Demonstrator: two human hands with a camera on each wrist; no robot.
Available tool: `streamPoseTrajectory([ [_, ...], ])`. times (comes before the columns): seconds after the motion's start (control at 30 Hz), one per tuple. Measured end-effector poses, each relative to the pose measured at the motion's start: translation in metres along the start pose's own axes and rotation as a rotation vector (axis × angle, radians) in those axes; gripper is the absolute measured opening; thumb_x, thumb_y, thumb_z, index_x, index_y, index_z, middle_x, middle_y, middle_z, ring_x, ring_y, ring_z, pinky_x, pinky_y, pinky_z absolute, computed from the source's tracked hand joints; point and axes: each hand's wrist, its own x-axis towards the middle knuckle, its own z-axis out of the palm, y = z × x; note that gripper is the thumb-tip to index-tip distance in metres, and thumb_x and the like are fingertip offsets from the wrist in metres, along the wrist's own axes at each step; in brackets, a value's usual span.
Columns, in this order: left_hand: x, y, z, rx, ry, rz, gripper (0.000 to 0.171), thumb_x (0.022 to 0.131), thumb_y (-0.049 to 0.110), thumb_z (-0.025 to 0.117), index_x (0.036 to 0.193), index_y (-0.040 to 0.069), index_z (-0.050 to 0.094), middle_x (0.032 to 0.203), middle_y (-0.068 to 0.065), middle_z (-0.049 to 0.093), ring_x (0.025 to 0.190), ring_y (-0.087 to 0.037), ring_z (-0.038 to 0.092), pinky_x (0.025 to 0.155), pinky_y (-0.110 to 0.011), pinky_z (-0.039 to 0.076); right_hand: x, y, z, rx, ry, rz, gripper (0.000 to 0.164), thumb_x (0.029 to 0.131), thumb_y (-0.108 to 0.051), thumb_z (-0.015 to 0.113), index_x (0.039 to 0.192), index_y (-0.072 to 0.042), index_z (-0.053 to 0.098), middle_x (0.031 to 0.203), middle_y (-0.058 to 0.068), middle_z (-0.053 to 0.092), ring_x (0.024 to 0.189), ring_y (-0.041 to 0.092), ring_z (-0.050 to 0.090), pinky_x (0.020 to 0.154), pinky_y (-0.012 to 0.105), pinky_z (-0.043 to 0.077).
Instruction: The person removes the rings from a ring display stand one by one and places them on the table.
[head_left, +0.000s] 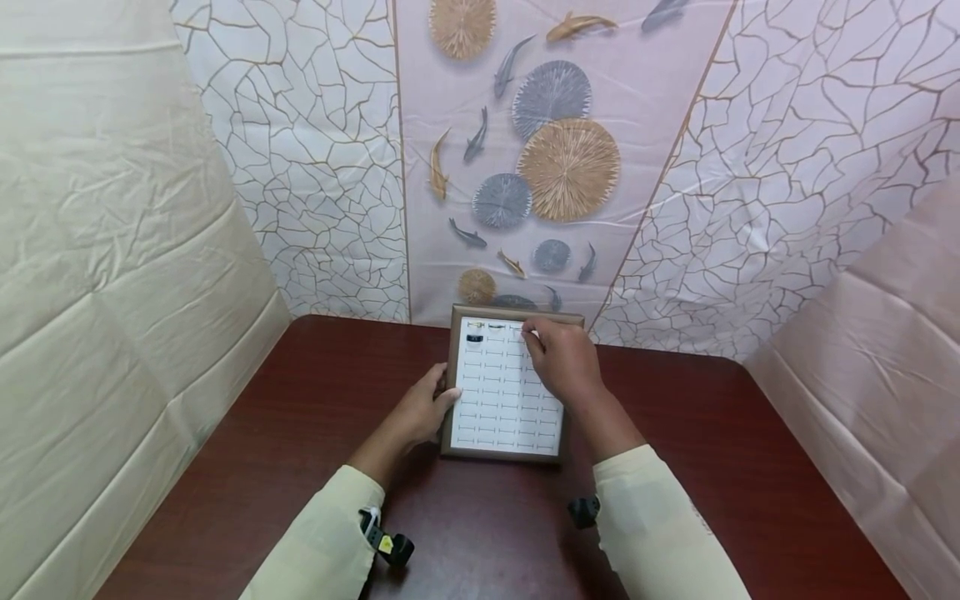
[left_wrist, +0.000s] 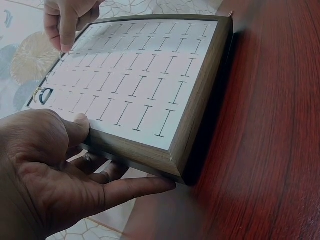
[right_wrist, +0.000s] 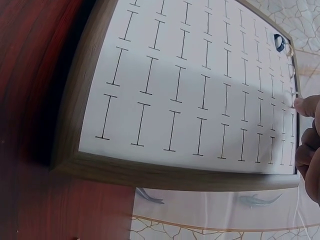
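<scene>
A wood-framed ring display board (head_left: 498,457) with rows of slits in its white face stands tilted back over the table. My left hand (head_left: 422,408) grips its left edge, thumb on the front and fingers behind the frame. At the top row, my right hand (head_left: 567,360) pinches a thin, light-coloured ring (right_wrist: 296,94) at the third slit; the fingertips partly hide it. A gold ring (head_left: 476,325) and another slim ring (head_left: 497,327) sit in the first two slits of that row. Below the gold one is a wide, dark ring (head_left: 474,338).
The board is on a dark red wooden table (head_left: 300,475). Behind it hangs a patterned cloth (head_left: 330,167), with plain cream cloth (head_left: 112,250) at the left and a similar one at the right. Small black cameras (head_left: 393,548) are strapped at the wrists.
</scene>
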Motion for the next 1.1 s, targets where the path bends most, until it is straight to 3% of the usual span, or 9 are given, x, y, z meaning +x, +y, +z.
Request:
streamPoseTrajectory([
  [0.07, 0.000, 0.000, 0.000, 0.004, 0.000, 0.001, 0.057, 0.115, 0.022, 0.057, 0.167, 0.010, 0.036, 0.152, -0.024, 0.060, 0.116, -0.037, 0.068, 0.069, -0.046, 0.066, -0.001, 0.001, -0.001, 0.001, 0.000, -0.003, 0.009, 0.105, -0.009, 0.073, 0.109, -0.007, 0.081, 0.076, 0.010, 0.078, 0.055, 0.016, 0.051, 0.050, 0.029, 0.037],
  [0.3, 0.000, 0.002, -0.001, 0.051, 0.006, 0.005, 0.057, 0.115, 0.023, 0.056, 0.167, 0.010, 0.037, 0.153, -0.021, 0.060, 0.128, -0.036, 0.065, 0.103, -0.056, 0.060, -0.005, 0.007, -0.001, -0.011, 0.024, -0.015, 0.009, 0.104, -0.011, 0.075, 0.110, -0.009, 0.081, 0.076, 0.009, 0.078, 0.059, 0.020, 0.057, 0.054, 0.037, 0.045],
  [0.43, -0.001, 0.003, -0.001, 0.043, 0.003, 0.000, 0.057, 0.115, 0.023, 0.057, 0.167, 0.011, 0.038, 0.152, -0.021, 0.061, 0.125, -0.035, 0.066, 0.095, -0.054, 0.063, -0.009, 0.011, -0.002, -0.012, 0.036, -0.025, 0.008, 0.103, -0.013, 0.076, 0.109, -0.009, 0.081, 0.068, 0.008, 0.074, 0.057, 0.021, 0.056, 0.054, 0.040, 0.046],
  [0.6, -0.002, 0.003, -0.002, 0.022, -0.002, -0.017, 0.057, 0.115, 0.023, 0.057, 0.168, 0.012, 0.037, 0.152, -0.023, 0.060, 0.117, -0.036, 0.068, 0.074, -0.049, 0.066, -0.013, 0.014, -0.004, -0.015, 0.031, -0.023, 0.008, 0.103, -0.012, 0.076, 0.109, -0.009, 0.081, 0.066, 0.008, 0.073, 0.056, 0.020, 0.056, 0.054, 0.039, 0.044],
  [0.7, -0.002, 0.003, -0.001, 0.024, 0.002, -0.014, 0.057, 0.115, 0.022, 0.057, 0.168, 0.012, 0.037, 0.151, -0.023, 0.060, 0.117, -0.035, 0.068, 0.076, -0.046, 0.065, -0.018, 0.018, -0.007, -0.022, 0.032, -0.025, 0.008, 0.103, -0.011, 0.076, 0.109, -0.008, 0.081, 0.060, 0.005, 0.066, 0.053, 0.017, 0.049, 0.053, 0.035, 0.040],
  [0.9, -0.001, 0.003, -0.003, 0.007, -0.018, -0.034, 0.060, 0.116, 0.025, 0.056, 0.170, 0.013, 0.033, 0.155, -0.023, 0.057, 0.118, -0.038, 0.067, 0.065, -0.044, 0.065, -0.027, 0.026, -0.014, -0.027, 0.048, -0.033, 0.006, 0.101, -0.007, 0.077, 0.105, -0.005, 0.081, 0.053, 0.002, 0.052, 0.051, 0.014, 0.042, 0.052, 0.030, 0.033],
  [1.1, -0.001, 0.003, -0.002, -0.004, -0.025, -0.046, 0.060, 0.116, 0.024, 0.057, 0.170, 0.015, 0.033, 0.157, -0.024, 0.056, 0.117, -0.038, 0.068, 0.063, -0.041, 0.064, -0.039, 0.039, -0.017, -0.026, 0.046, -0.013, 0.006, 0.101, -0.007, 0.075, 0.103, -0.004, 0.080, 0.057, 0.003, 0.058, 0.054, 0.015, 0.047, 0.055, 0.031, 0.038],
])
